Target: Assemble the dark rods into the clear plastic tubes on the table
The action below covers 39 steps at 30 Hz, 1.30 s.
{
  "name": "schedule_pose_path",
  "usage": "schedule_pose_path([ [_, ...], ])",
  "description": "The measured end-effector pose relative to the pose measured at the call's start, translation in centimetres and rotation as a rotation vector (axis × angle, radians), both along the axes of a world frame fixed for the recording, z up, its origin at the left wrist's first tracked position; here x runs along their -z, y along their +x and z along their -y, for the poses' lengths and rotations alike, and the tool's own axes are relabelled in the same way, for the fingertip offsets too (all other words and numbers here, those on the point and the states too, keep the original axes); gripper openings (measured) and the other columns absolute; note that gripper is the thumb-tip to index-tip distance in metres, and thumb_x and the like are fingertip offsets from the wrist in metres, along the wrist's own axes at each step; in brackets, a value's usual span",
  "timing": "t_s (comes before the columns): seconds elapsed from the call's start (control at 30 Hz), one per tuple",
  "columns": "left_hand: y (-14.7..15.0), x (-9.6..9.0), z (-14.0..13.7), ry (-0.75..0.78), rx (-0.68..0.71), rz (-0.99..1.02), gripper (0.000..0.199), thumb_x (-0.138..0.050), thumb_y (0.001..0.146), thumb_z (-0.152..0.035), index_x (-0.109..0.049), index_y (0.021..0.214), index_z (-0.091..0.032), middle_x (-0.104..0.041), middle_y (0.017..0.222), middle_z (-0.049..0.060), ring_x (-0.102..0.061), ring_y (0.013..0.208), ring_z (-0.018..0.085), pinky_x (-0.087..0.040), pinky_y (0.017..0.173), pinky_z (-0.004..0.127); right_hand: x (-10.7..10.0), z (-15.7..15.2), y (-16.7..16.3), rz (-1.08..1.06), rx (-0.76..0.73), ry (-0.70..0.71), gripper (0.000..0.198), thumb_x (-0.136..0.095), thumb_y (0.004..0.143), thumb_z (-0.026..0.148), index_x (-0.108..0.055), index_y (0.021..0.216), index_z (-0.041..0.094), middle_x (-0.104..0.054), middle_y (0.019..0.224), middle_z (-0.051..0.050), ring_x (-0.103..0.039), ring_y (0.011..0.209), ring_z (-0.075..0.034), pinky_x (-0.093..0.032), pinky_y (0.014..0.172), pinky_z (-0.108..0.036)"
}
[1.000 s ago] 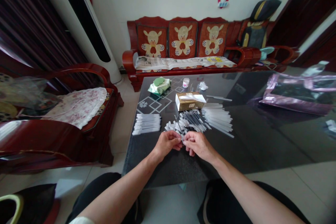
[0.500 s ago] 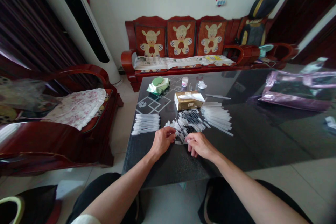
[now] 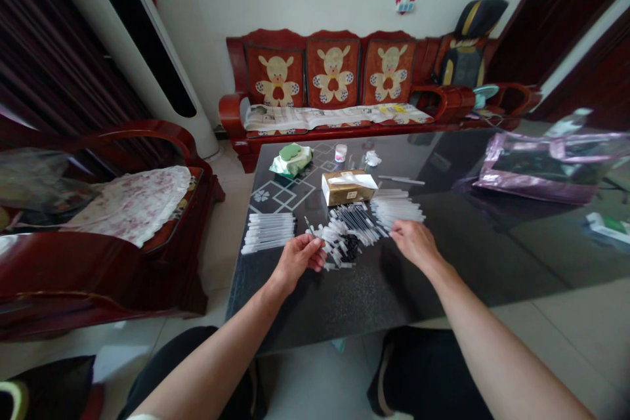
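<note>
My left hand [image 3: 298, 256] pinches a thin pen refill [image 3: 310, 226] that points up and away, beside a loose heap of small white pen parts [image 3: 333, 239]. My right hand [image 3: 414, 241] lies with fingers spread on the near end of a pile of clear pen barrels [image 3: 396, 208]; whether it grips one is hidden. Between the hands lies a bundle of dark refills [image 3: 358, 219]. A neat row of white assembled pens [image 3: 268, 232] lies to the left of my left hand. All rest on a dark glossy table [image 3: 443, 275].
A brown tissue box [image 3: 347, 188] stands behind the piles. A green wipes pack [image 3: 291, 159], a small white cup [image 3: 340, 152] and a pink plastic bag [image 3: 541, 170] sit farther off. A red wooden sofa [image 3: 335, 79] and armchair [image 3: 98, 223] flank the table.
The hands were together at the table's near middle. My right hand has moved right and away onto the clear barrels; my left hand stays with the refill.
</note>
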<state>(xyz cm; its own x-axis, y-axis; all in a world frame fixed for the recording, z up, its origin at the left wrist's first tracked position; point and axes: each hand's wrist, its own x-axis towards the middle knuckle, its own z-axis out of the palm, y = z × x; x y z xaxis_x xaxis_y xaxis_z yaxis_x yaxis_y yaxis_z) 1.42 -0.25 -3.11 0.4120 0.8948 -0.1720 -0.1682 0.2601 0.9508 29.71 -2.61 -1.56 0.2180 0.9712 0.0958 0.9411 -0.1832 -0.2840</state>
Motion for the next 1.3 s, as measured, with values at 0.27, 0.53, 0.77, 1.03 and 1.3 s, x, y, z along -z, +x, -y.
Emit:
schedule_pose_path([
  [0.27,0.1,-0.2,0.4,0.006,0.113,-0.044,0.042,-0.061,0.078,-0.056,-0.053,0.084,-0.014,-0.064,0.060,0.001,-0.054,0.041,0.009,-0.041,0.037,0.017,0.5,-0.2,4.3,0.345,0.140,-0.270,0.020,-0.056,0.079,0.018,-0.072,0.090,0.014,-0.071,0.092,-0.017,-0.068,0.087,-0.026,-0.045,0.068,-0.029],
  [0.53,0.5,-0.5,1.6,0.091,0.168,-0.064,0.044,-0.045,0.085,-0.062,-0.043,0.092,-0.018,-0.060,0.053,-0.002,-0.052,0.032,0.011,-0.036,0.030,0.016,0.4,-0.3,3.5,0.368,0.085,-0.309,0.022,-0.055,0.080,0.019,-0.074,0.090,0.014,-0.071,0.095,-0.019,-0.068,0.088,-0.026,-0.046,0.071,-0.030],
  [0.77,0.7,-0.2,1.6,0.114,0.277,-0.052,0.044,-0.051,0.085,-0.057,-0.048,0.103,-0.017,-0.059,0.061,-0.003,-0.055,0.039,0.009,-0.041,0.036,0.017,0.3,0.0,2.5,0.389,-0.009,-0.317,0.026,-0.050,0.075,0.005,-0.073,0.087,0.009,-0.071,0.092,-0.021,-0.068,0.090,-0.027,-0.045,0.071,-0.030],
  [1.03,0.3,0.3,1.1,0.130,0.365,-0.094,0.046,-0.060,0.080,-0.053,-0.061,0.101,-0.012,-0.058,0.067,0.000,-0.057,0.047,0.008,-0.048,0.045,0.019,-0.4,0.6,2.0,0.372,-0.029,-0.276,0.020,-0.051,0.073,0.008,-0.069,0.082,0.013,-0.071,0.092,-0.018,-0.067,0.088,-0.025,-0.045,0.072,-0.029],
  [1.3,0.7,1.0,1.8,0.190,0.427,-0.198,0.040,-0.063,0.079,-0.048,-0.070,0.094,-0.011,-0.058,0.064,0.001,-0.054,0.047,0.008,-0.046,0.046,0.019,-1.8,1.4,-0.8,-1.067,-0.093,0.033,0.018,-0.064,0.070,0.031,-0.059,0.074,0.014,-0.067,0.063,-0.006,-0.063,0.054,-0.017,-0.051,0.051,-0.027],
])
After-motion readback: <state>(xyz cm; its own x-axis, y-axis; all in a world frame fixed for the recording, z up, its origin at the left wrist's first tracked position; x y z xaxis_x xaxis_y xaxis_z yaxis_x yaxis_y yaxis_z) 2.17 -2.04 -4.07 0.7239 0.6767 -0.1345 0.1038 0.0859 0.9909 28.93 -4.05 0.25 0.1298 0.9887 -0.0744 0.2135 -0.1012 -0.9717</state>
